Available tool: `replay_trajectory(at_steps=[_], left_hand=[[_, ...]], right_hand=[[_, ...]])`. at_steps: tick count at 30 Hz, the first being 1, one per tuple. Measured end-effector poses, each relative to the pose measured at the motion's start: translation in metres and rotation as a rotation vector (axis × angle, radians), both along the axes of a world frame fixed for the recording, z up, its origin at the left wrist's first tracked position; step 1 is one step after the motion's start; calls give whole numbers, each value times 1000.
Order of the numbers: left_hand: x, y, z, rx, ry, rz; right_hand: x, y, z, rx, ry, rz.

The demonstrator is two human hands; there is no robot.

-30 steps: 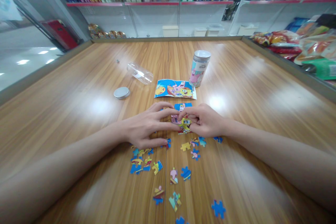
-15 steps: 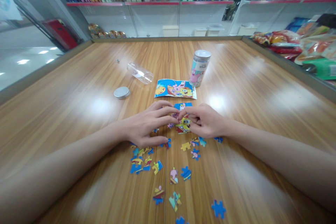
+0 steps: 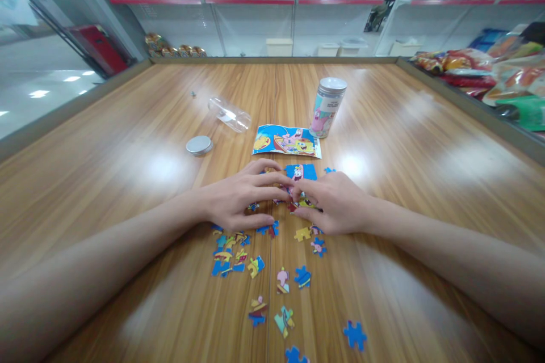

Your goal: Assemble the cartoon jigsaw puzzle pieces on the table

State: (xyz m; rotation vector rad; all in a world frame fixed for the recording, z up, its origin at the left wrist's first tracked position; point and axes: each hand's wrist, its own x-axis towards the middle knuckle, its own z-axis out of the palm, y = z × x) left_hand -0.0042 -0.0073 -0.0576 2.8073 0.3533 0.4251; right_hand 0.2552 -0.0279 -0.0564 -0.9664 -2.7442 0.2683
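step, as we judge: joining puzzle pieces. left hand (image 3: 238, 204) flat, fingers outstretched on joined patch (image 3: 301, 172), grasping nothing. right hand (image 3: 336, 207) curled at same patch, just beside picture sheet (image 3: 287, 142); pinch we cannot tell. next move calls for tab alignment, light press.

Glossy wood table (image 3: 404, 142), metal lid (image 3: 198, 145), clear plastic tube (image 3: 229, 114)

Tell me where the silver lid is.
Head view: the silver lid lies on the table left of centre, near the clear tube, beyond the left hand.
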Motion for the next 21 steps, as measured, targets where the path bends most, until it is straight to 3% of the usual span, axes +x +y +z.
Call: replay_trajectory(at_steps=[4,14,21], left_hand=[[0,-1,1,-5,-2,4],[-1,0,0,-73,-35,19],[-2,0,-3,-71,-42,34]], right_hand=[[1,-1,0,-28,59,18],[1,-1,-8,-69,393,236],[4,7,-12,-15,482,166]])
